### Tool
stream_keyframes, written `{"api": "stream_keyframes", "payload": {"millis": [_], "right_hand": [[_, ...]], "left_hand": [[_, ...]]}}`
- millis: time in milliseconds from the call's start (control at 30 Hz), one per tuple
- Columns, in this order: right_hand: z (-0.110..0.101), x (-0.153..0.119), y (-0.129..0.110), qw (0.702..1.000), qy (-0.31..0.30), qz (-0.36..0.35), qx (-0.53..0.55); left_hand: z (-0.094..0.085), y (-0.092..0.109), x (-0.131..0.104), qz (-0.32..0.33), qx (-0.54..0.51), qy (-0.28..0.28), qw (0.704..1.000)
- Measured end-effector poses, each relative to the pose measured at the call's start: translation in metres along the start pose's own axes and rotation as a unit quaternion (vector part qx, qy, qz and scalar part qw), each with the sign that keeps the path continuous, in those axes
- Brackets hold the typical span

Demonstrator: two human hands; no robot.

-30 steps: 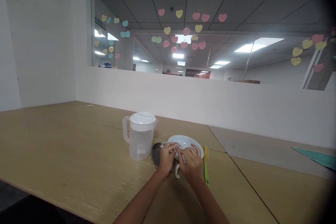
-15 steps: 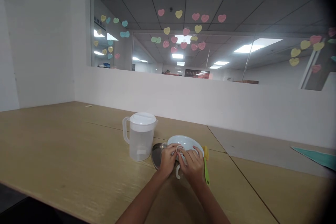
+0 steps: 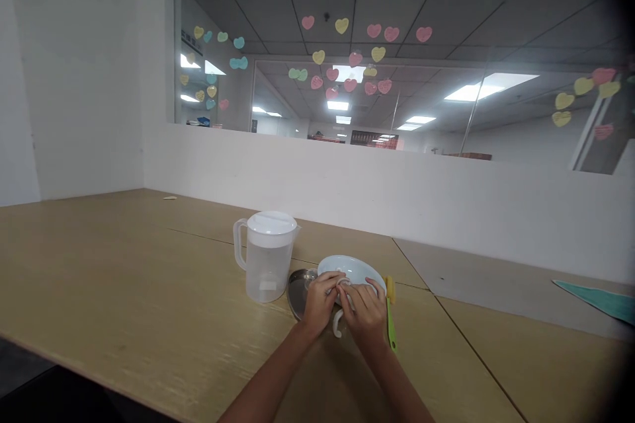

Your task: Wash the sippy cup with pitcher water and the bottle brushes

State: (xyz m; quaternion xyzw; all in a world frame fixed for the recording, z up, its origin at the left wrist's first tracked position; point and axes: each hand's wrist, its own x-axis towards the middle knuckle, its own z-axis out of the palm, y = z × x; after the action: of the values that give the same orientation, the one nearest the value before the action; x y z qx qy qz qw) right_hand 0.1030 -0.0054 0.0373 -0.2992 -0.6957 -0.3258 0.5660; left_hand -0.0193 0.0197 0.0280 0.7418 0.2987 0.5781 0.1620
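Observation:
My left hand (image 3: 320,304) and my right hand (image 3: 364,310) meet at the front of a pale bowl (image 3: 350,265), fingertips pinched on a small whitish ring-shaped thing (image 3: 343,281). Fingers cover most of it, so its kind is unclear. Below the fingers a white curved, hook-like piece (image 3: 338,324) shows; whether it joins the ring I cannot tell. A shallow steel dish (image 3: 296,296) lies left of my left hand, partly hidden by it. To the right of my right hand is a brush (image 3: 391,327) with a green handle and yellow head.
A translucent lidded pitcher (image 3: 269,264) stands left of the dish, handle to the left. A teal cloth (image 3: 598,301) lies at the far right of the wooden table (image 3: 149,291). A small pale scrap (image 3: 170,197) sits near the wall below the window.
Both hands stay together in nearly the same place, with the fingers now covering more of the ring. The view has shifted slightly.

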Motion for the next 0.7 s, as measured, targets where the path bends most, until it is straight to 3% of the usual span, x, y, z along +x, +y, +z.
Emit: {"api": "stream_keyframes", "payload": {"millis": [400,700], "right_hand": [[0.0017,0.0002,-0.0012,0.999,0.04,0.031,0.017],[0.0038,-0.0023,0.0014,0.998,0.031,0.014,0.048]], "left_hand": [[0.0001,0.003,0.001,-0.003,0.019,0.015,1.0],[0.0014,0.0,0.0023,-0.012,0.019,0.007,1.0]]}}
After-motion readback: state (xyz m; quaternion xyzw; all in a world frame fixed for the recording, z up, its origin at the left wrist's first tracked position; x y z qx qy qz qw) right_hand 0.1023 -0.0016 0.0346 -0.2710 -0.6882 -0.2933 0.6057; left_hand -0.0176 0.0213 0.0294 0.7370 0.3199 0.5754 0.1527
